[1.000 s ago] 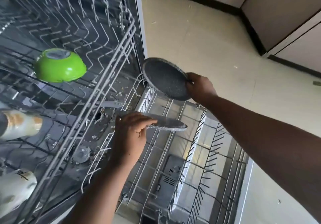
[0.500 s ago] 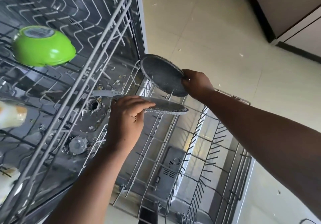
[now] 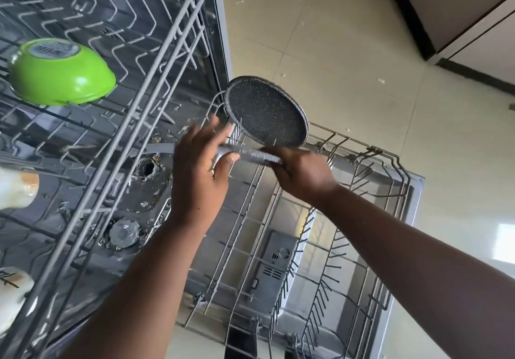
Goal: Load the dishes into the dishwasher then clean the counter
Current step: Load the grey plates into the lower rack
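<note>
1. Holding the second plate (image 3: 252,155) edge-on between both hands, I keep it level above the far end of the lower rack (image 3: 362,219).
2. My left hand (image 3: 200,169) takes the plate's near-left edge: thumb curled under the rim, fingers spread loosely above it and blurred, so how firmly they close cannot be told.
3. My right hand (image 3: 302,174) grips the plate's right edge, fingers wrapped over the rim.
4. Just beyond my grip, the first plate (image 3: 267,113) stands tilted in the tines at the far end of the lower rack, dark speckled face toward me. Its lower edge sits directly behind the held plate; whether the two touch cannot be told.
5. Left of my left hand, the upper rack (image 3: 156,80) is pulled out. A green bowl (image 3: 60,74) lies upside down in it, well apart from my grip.
6. Nearer me on that rack's left edge, two pale vessels (image 3: 16,188) show only in part.
7. Below and near my forearms, the rest of the lower rack holds nothing but its tines, above the open door (image 3: 278,269).
8. Right of my grip lies the tiled floor (image 3: 362,52).
</note>
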Motion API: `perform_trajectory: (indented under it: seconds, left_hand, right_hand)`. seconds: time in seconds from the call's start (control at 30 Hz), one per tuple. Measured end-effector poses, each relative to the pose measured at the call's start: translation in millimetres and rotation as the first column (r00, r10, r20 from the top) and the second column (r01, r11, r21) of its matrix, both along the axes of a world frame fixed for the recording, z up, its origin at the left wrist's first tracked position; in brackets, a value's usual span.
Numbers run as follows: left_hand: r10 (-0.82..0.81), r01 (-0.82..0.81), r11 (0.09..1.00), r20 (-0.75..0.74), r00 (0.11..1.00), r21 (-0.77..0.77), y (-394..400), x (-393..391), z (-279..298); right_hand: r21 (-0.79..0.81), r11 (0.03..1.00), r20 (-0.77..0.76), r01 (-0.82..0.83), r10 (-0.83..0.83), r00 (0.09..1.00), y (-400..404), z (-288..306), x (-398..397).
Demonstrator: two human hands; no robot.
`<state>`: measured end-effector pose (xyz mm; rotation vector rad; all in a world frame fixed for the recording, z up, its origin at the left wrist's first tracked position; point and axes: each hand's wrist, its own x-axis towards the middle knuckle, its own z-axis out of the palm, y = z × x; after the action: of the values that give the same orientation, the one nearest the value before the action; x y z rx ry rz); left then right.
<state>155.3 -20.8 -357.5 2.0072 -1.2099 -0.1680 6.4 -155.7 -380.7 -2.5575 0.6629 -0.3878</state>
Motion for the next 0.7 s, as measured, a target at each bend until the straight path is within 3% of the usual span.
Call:
perform_trajectory:
  seconds: [0.1, 0.2, 0.4, 0.7]
  left_hand:
    - [0.145, -0.125, 0.98, -0.127, 0.981, 0.154, 4.6, 3.5, -12.4]
    - [0.167, -0.124, 0.955, -0.141, 0.976, 0.271, 15.8, 1.6, -25.3]
    - [0.208, -0.113, 0.909, -0.203, 0.957, 0.402, 36.5, -4.4, -48.9]
    - [0.213, -0.108, 0.867, -0.167, 0.963, 0.487, 45.3, -17.5, -62.0]
  right_hand:
    - [0.172, 0.956, -0.071, 0.239, -0.23, 0.971, -15.4, 4.9, 9.6]
    - [0.259, 0.902, -0.164, 0.344, -0.31, 0.936, -35.7, 3.2, 15.6]
    - [0.295, 0.892, -0.24, 0.342, -0.277, 0.93, -47.8, -7.1, 29.5]
    - [0.288, 0.905, -0.371, 0.313, -0.196, 0.908, -48.3, -38.3, 39.8]
